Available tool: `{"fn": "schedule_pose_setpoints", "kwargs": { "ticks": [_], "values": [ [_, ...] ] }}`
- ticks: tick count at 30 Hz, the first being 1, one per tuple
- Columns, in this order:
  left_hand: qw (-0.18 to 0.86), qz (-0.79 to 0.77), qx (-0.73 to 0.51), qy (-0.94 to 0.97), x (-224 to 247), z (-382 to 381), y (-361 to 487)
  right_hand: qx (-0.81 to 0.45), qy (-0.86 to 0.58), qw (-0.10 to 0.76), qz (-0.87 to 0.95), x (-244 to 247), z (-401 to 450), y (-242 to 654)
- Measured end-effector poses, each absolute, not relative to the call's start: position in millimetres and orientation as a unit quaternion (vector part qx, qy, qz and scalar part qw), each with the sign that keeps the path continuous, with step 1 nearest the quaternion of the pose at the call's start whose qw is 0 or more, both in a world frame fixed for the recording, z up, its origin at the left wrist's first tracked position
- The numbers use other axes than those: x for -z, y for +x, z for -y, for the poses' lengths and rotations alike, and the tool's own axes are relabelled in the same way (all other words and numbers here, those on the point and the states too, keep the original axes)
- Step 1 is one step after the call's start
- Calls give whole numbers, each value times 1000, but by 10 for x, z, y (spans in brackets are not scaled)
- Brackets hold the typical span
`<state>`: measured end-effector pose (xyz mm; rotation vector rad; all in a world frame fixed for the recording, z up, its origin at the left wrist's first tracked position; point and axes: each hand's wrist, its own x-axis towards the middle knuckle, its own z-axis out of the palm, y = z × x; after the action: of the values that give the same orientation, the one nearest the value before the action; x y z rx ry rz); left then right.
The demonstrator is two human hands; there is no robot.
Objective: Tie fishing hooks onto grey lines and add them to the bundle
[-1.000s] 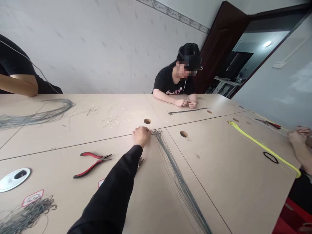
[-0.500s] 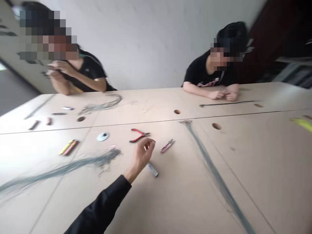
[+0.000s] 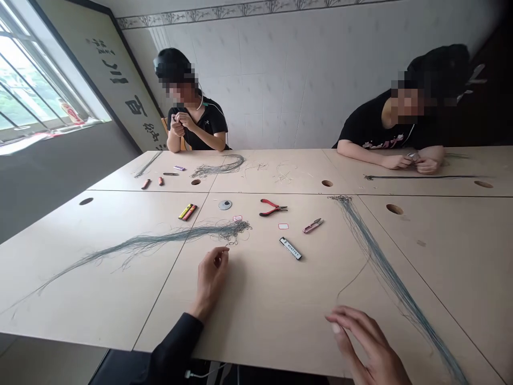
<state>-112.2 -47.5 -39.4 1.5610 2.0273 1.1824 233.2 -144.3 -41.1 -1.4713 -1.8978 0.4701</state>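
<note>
My left hand (image 3: 212, 275) is closed in a pinch just below the looped end of a grey-blue bundle of thin cords (image 3: 156, 242); whatever lies between its fingertips is too small to make out. My right hand (image 3: 366, 342), at the lower right, has thumb and forefinger together. A single thin strand (image 3: 353, 279) runs from a second cord bundle (image 3: 385, 272) down to those fingertips, seemingly pinched there. Between the hands lie a small black-and-white lettered bar (image 3: 290, 248), pink thread snips (image 3: 313, 225) and red-handled pliers (image 3: 273, 208).
A round pale disc (image 3: 225, 205) and yellow and orange sticks (image 3: 187, 212) lie left of the pliers. Cable holes (image 3: 395, 209) pierce the table. Two people (image 3: 200, 125) sit across, one by another cord bundle (image 3: 224, 166), one by a dark cord (image 3: 420, 177).
The view has swung left and sharpened. My left hand has moved from beside the pliers and lettered bar to the left bundle's looped end. My right hand has come into view with a strand.
</note>
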Motion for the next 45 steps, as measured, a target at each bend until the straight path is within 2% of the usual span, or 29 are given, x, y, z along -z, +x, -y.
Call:
{"fn": "schedule_pose_setpoints", "kwargs": {
  "ticks": [6,12,17,21,25,29,32,38,42,45],
  "values": [
    [186,-708,-434,526,357,475,-1117,-152,-581,262,755,256,972,1996],
    [238,-717,-437,488,333,468,-1135,-137,-662,202,709,351,1515,2334],
    [221,-752,-404,472,247,435,-1076,-116,-719,145,670,320,1895,2808],
    [222,-763,-404,454,197,423,-1041,-13,-762,139,632,225,1933,3041],
    [220,-768,-411,439,211,425,-1052,-53,-726,120,675,200,1945,3113],
    [254,-738,-440,444,256,475,-1070,46,-750,103,651,252,1995,3352],
    [279,-714,-465,443,298,486,-1094,25,-729,134,671,285,1877,3413],
    [267,-720,-481,424,314,466,-1114,-70,-640,210,735,9,1144,2533],
    [269,-710,-497,420,336,471,-1114,-145,-566,222,780,-117,531,1755],
    [269,-708,-508,411,355,500,-1118,-179,-522,217,805,-13,147,1364]
  ]
}}
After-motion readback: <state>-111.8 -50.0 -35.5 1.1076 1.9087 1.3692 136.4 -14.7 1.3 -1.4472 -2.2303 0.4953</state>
